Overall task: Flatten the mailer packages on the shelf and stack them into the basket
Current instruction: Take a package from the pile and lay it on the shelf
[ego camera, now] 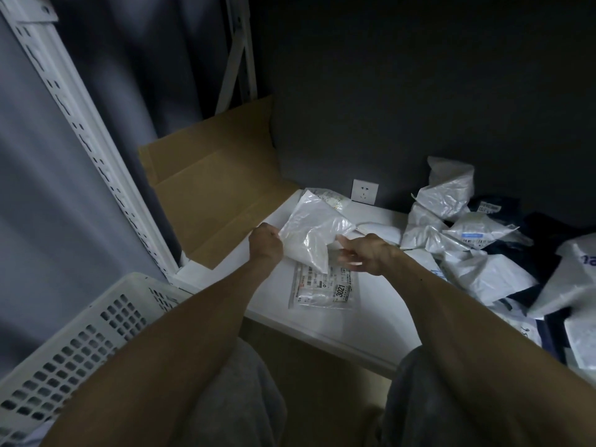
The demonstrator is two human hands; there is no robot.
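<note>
From my screen I see the white mailer (314,232) lifted a little above the shelf (364,321), held between both hands. The left hand (266,241) is clenched round its left edge. The right hand (364,253) pinches its right edge, though the fingers are blurred. Under it a flat mailer (325,290) with a printed label lies on the shelf. A pile of mailers (464,240) is at the right, a basket (80,343) at lower left, and cardboard (213,185) behind.
</note>
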